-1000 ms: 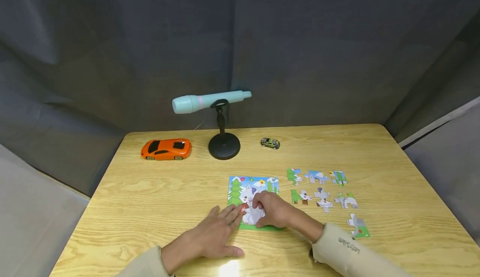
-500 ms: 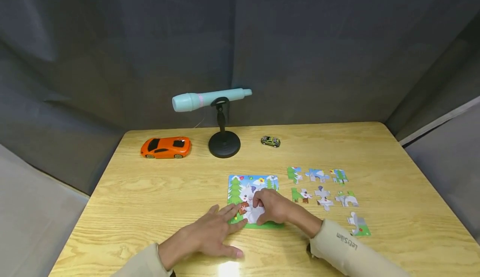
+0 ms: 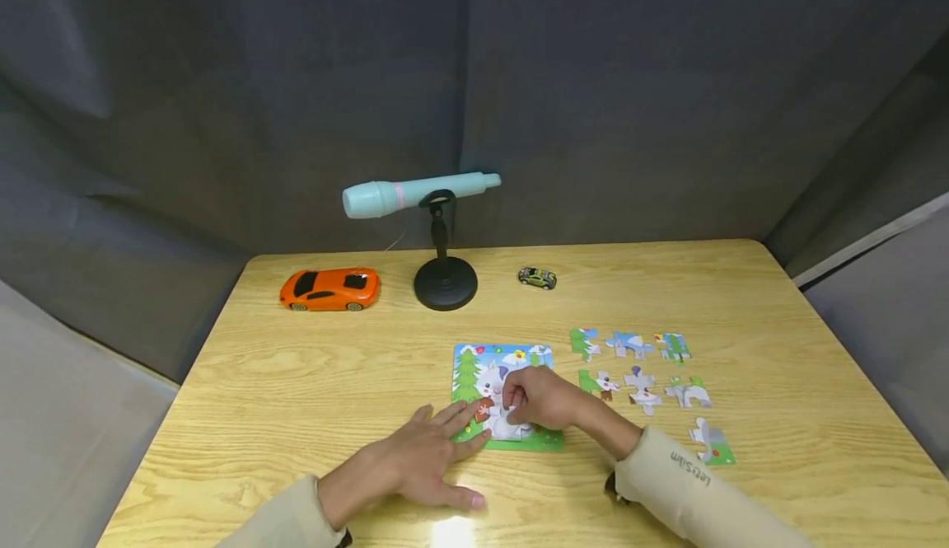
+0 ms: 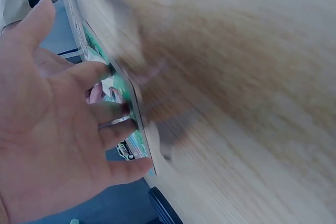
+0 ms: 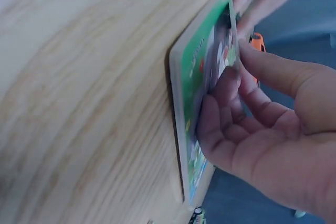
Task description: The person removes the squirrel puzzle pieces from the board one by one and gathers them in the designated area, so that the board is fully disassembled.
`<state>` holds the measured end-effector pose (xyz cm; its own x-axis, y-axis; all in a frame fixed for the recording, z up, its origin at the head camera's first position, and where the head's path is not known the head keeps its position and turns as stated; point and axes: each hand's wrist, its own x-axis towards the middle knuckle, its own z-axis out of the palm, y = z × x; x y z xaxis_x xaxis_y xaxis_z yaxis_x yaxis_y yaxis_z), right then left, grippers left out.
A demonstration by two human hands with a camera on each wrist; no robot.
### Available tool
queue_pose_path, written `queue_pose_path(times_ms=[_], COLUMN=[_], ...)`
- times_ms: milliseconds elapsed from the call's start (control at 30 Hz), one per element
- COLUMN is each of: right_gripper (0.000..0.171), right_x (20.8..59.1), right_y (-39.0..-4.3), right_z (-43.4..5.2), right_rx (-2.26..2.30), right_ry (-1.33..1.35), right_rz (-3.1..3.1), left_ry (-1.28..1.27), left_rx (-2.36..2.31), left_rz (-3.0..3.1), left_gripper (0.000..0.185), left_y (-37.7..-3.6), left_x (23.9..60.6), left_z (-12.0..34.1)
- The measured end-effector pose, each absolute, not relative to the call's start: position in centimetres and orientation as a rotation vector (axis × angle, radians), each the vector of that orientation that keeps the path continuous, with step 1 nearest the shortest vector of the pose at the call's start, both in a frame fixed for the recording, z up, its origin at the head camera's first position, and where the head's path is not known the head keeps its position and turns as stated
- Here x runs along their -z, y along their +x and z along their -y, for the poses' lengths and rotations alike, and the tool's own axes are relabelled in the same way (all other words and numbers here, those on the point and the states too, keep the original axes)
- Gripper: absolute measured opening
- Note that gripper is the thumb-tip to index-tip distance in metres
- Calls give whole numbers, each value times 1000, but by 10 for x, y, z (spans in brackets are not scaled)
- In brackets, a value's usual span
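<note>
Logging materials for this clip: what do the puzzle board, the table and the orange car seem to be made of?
Puzzle board: probably printed cardboard, with a pale, thick raw edge in the right wrist view and a smooth printed face.
Table: wood or wood-look laminate, with light grain and a slight sheen under the lamp glare.
Orange car: likely glossy moulded plastic, evenly coloured with dark windows.

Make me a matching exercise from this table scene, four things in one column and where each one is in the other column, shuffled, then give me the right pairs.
Things
1. orange car
2. green car
3. loose pieces
4. left hand

Places
A. right of the puzzle board
B. flat on the table, fingertips at the board's left edge
C. far side, left of the microphone stand
D. far side, right of the stand

Pairs: 1-C, 2-D, 3-A, 4-B
</note>
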<state>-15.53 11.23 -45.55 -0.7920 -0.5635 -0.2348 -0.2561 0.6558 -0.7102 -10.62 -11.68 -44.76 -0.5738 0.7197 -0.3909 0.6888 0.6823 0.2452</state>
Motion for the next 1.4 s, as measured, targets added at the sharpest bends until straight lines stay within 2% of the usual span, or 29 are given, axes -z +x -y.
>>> queue_pose_path(times_ms=[133, 333, 767, 1167, 1400], right_gripper=[4, 3, 6, 14, 11], right_x=[457, 456, 443, 430, 430], right_y=[-159, -161, -159, -152, -145], right_z=[-119, -131, -187, -237, -266], right_rx=[1053, 1132, 1289, 1218, 1198], right_ry=[-636, -620, -617, -552, -555], right_rz=[-2342, -2281, -2224, -2292, -2267], left_ry=[1093, 1080, 1077, 1065, 1052], left_rx=[-82, -100, -117, -103, -134], left_rz=[-2417, -2407, -2438, -2453, -2438], left_gripper=[83, 84, 86, 85, 84], left_y=[-107, -106, -104, -104, -105], left_x=[447, 446, 445, 447, 446], left_z=[116, 116, 116, 115, 115])
